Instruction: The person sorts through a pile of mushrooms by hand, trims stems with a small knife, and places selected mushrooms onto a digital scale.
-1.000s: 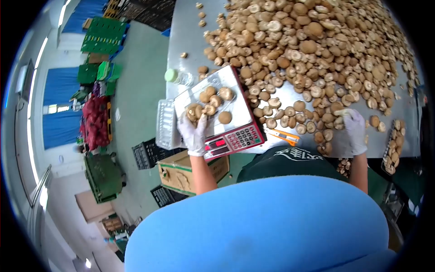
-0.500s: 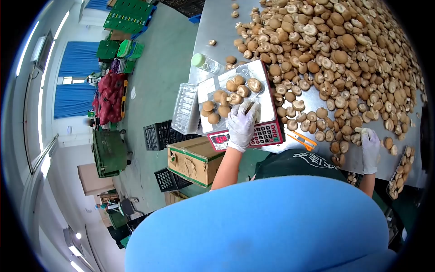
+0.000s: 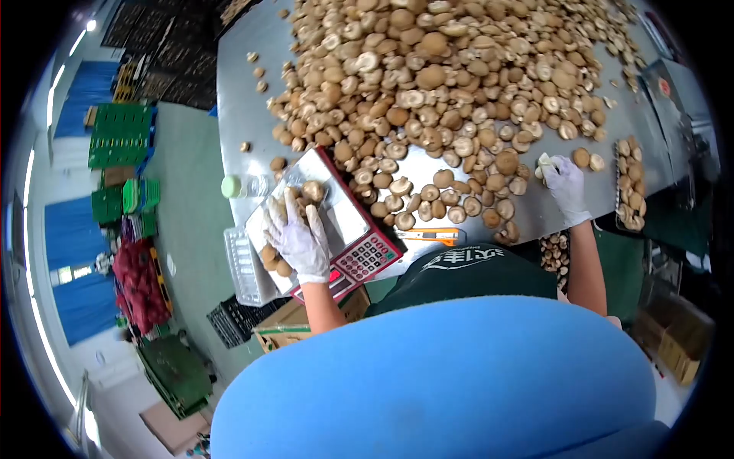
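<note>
A large heap of brown mushrooms [image 3: 451,84] covers the metal table [image 3: 237,92]. At its near left corner stands a weighing scale [image 3: 348,229] with a red keypad, and a clear tray of mushrooms [image 3: 306,191] lies on its pan. My left hand [image 3: 297,233], in a white glove, lies flat with spread fingers over the mushrooms in that tray. My right hand [image 3: 564,183], also gloved, rests at the heap's near right edge, closed on a pale mushroom [image 3: 545,162].
A clear bottle with a green cap [image 3: 243,186] lies beside the scale. Empty clear trays [image 3: 245,268] are stacked at the table's left edge. An orange cutter [image 3: 428,235] lies at the near edge. Filled trays [image 3: 633,183] sit right. Cardboard box [image 3: 306,314] and crates stand below.
My left hand went from the scale's keypad side to lying flat over the mushrooms in the tray. My right hand stayed at the heap's near right edge. The view swung to the right.
</note>
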Motion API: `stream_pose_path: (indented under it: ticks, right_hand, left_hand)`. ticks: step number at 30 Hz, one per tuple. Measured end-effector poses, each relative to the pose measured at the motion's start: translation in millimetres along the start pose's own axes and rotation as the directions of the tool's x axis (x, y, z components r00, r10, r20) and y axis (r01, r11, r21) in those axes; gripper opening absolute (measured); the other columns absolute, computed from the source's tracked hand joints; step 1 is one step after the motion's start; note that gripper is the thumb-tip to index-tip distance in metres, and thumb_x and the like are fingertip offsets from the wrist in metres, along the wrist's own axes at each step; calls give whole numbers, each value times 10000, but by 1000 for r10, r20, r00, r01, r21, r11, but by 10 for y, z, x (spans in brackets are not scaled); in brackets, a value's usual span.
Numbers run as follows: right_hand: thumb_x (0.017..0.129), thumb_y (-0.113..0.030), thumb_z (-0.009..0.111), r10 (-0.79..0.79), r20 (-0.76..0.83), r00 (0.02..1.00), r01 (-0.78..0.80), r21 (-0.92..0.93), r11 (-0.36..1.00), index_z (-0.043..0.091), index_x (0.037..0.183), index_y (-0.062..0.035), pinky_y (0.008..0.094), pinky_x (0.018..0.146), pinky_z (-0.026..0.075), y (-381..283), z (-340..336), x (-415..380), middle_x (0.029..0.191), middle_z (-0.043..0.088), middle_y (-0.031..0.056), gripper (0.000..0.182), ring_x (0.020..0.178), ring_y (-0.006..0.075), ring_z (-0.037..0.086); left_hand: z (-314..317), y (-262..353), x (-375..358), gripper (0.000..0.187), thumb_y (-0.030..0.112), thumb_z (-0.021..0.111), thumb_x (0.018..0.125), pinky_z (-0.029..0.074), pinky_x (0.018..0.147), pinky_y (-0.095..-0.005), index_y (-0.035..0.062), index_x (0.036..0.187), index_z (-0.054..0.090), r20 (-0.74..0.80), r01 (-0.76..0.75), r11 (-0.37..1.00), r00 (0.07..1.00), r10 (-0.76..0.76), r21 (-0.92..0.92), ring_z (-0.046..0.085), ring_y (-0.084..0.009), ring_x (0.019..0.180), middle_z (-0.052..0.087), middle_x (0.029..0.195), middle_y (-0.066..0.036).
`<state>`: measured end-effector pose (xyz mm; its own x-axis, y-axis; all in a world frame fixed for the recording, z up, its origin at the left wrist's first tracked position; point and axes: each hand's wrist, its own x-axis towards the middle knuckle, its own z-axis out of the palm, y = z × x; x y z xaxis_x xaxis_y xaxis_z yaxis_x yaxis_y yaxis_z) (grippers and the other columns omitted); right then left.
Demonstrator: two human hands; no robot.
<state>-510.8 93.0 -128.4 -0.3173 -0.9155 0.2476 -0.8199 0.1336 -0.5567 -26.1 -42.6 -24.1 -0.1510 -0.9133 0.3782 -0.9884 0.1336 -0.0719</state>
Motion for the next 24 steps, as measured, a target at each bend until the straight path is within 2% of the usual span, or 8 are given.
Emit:
stream_pose_path:
  ticks: [2,4,6,8,11,14,17,24]
  right_hand:
    - [888,-199,661,402,144,904,-427,290,857,689,881,-30,384,729,499,-157,-137,22,892,652,125,171,813,276,642]
    - [869,-215,694,452,193,871,-491,305,816,698,839,-34,371,732,504,-280,-173,52,914,663,120,183,843,263,648]
    - [870,-214,699,38,-24,999,-36,69,997,715,870,-45,360,779,515,-287,-14,36,930,670,104,170,875,254,651]
    - [852,-211,707,45,-59,997,-21,366,930,733,953,-72,370,866,516,-529,171,126,972,682,97,174,933,268,652]
    - [835,-149,690,-53,96,994,37,165,986,702,1122,-107,375,987,485,-867,177,260,1121,684,88,289,1086,292,620]
    - [811,-156,676,-57,125,990,40,137,990,672,1198,-130,382,1039,462,-845,234,205,1194,660,76,387,1164,303,586]
    - [832,-145,693,-81,116,990,72,84,994,685,1150,-125,388,960,494,-864,121,144,1175,653,79,318,1098,286,609]
    - [791,-291,744,-396,236,888,386,86,918,692,1118,-159,435,1032,450,-682,182,-737,1352,559,85,356,1245,315,530]
  left_hand:
    - [-119,250,14,491,267,626,947,354,1087,-520,81,1395,546,-136,-114,944,988,75,-308,461,-419,1298,531,1362,-227]
    - [-4,612,-82,424,210,650,928,457,976,-465,75,1325,588,-225,-352,814,934,277,-463,556,-364,1158,603,1199,-173]
    - [173,921,-305,356,212,641,930,502,832,-424,102,1268,614,217,-333,703,793,570,-628,598,-283,1000,622,1076,-102]
    - [347,1234,-630,330,221,617,924,486,760,-390,142,1244,628,221,-665,622,589,777,-414,588,-237,926,602,988,-54]
    - [671,1231,-767,361,247,576,908,453,712,-356,193,1261,633,154,-733,558,546,824,-389,555,-214,871,555,908,-22]
    - [666,1238,-750,363,225,549,914,440,779,-373,194,1266,632,310,-763,535,443,841,-362,551,-208,964,558,988,-22]
    - [672,1182,-804,373,216,548,905,429,807,-393,209,1269,627,186,-787,489,453,872,-377,552,-209,994,558,1017,-19]
    - [673,1134,-854,356,224,554,912,422,812,-395,238,1259,631,301,-723,546,457,837,-423,551,-208,1000,557,1016,-8]
